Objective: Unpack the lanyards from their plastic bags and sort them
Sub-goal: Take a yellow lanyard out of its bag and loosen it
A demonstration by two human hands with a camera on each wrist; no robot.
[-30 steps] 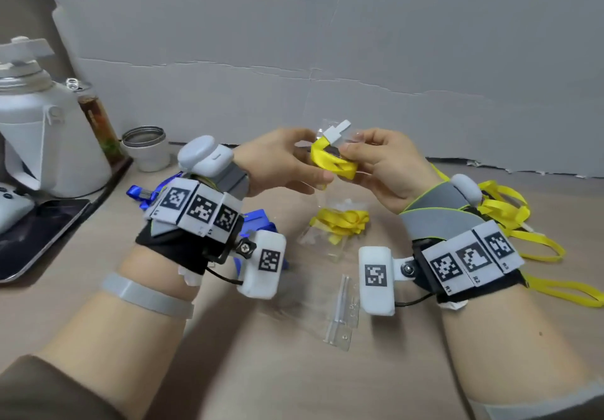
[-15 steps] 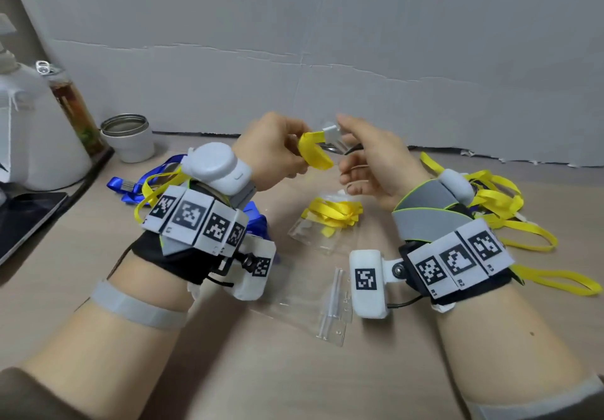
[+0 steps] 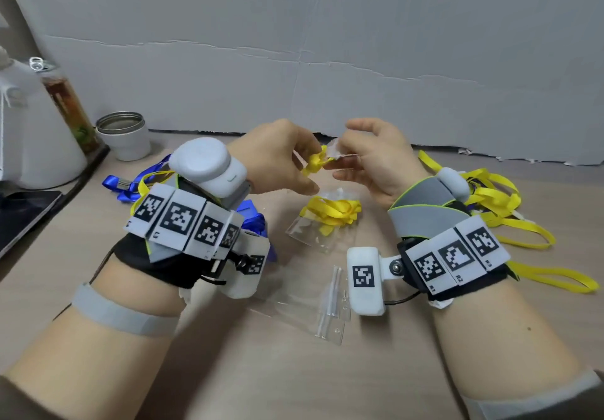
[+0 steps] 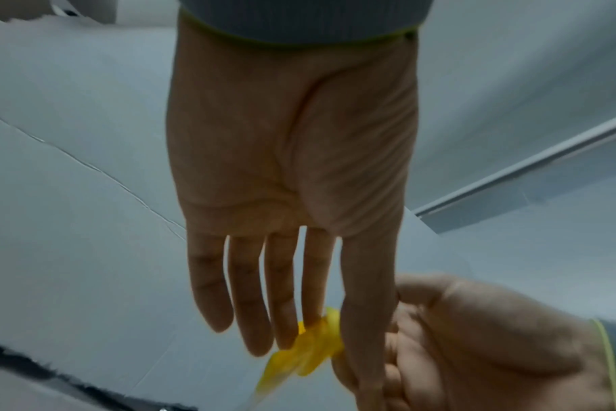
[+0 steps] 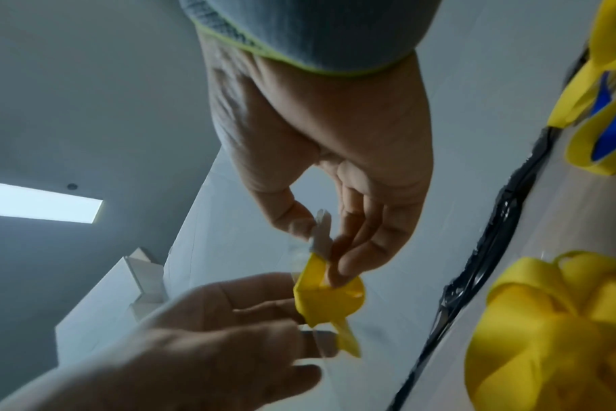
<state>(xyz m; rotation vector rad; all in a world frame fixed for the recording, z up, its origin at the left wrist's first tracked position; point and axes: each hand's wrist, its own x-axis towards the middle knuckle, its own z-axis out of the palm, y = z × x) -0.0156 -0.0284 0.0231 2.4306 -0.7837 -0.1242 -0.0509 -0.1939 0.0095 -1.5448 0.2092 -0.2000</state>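
You held both hands up over the counter [image 3: 294, 380]. Your left hand [image 3: 277, 158] pinched a folded yellow lanyard [image 3: 316, 165]. Your right hand [image 3: 376, 154] pinched its clear plastic bag [image 3: 338, 149], which looked blurry, maybe half off. Another bagged yellow lanyard [image 3: 331, 212] lay on the counter just below your hands.

A bagged lanyard [image 3: 330, 212] lies on the table [image 3: 294, 380] between loose lanyards [image 3: 503, 210] right and others [image 3: 130, 184] left.
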